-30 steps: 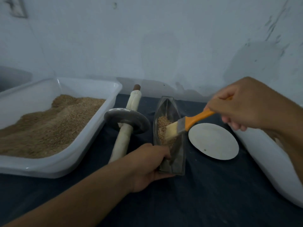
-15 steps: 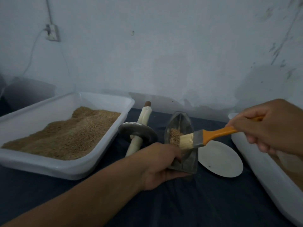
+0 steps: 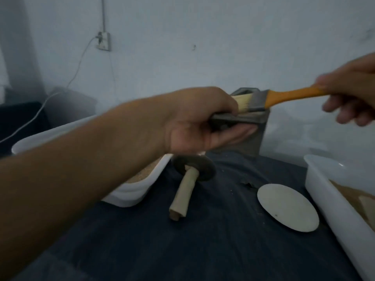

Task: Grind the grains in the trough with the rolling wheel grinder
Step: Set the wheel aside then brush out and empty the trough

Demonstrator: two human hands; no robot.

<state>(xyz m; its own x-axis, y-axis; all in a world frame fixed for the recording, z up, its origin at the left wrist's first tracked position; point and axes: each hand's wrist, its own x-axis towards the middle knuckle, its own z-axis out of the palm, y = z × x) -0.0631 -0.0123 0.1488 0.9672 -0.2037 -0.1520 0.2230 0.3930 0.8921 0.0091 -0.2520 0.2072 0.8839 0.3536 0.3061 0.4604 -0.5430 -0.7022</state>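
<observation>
Grey metal trough [image 3: 246, 118] lifted in left hand [image 3: 194, 122], brush [image 3: 261, 100] bristles inside

so the bench [image 3: 213, 250] has a dark blue cloth over it. left side has a white tub [image 3: 129, 195] of tan grain, right edge has another white tub [image 3: 324, 191]. in the middle the rolling wheel grinder [image 3: 188, 179] lies flat, handle pointing toward the near edge, and a round white disc [image 3: 287, 207] sits between it and the right tub
</observation>
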